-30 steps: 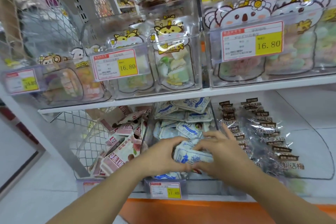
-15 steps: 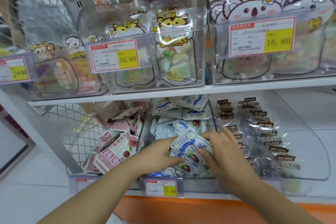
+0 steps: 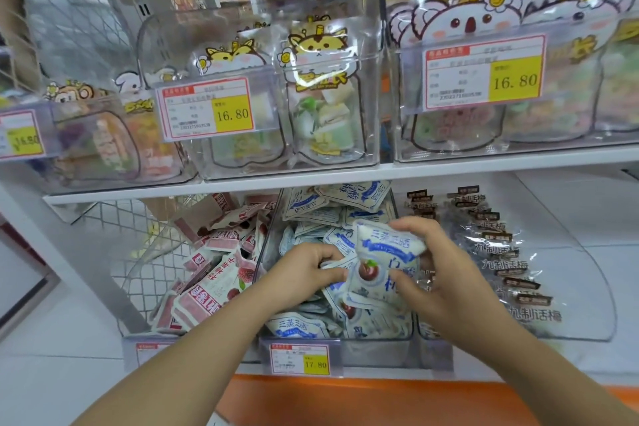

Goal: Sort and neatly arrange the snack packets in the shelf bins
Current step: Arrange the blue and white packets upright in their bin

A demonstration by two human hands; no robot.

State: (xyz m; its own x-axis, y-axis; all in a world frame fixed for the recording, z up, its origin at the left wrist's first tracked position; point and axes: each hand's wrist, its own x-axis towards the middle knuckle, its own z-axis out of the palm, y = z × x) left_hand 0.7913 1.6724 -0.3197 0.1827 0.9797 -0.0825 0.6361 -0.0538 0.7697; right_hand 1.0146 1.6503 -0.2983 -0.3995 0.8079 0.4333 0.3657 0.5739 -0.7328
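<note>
Fingers of the right hand (image 3: 446,278) curl round a blue-white packet (image 3: 382,264) — upright above the middle bin (image 3: 373,344). Left hand (image 3: 301,273) pinches its lower-left edge

The right hand (image 3: 446,273) grips a white-and-blue packet (image 3: 383,259) upright over the middle bin (image 3: 373,346), fingers curled over its top corner, thumb low on its face. The left hand (image 3: 301,273) pinches the edge of a neighbouring packet (image 3: 332,264) (same print, mostly hidden). Pink packets (image 3: 214,284) fill the bin just left and dark-labelled packets (image 3: 501,252) the bin just right. The price tag (image 3: 300,359) below reads 17.80.
</note>
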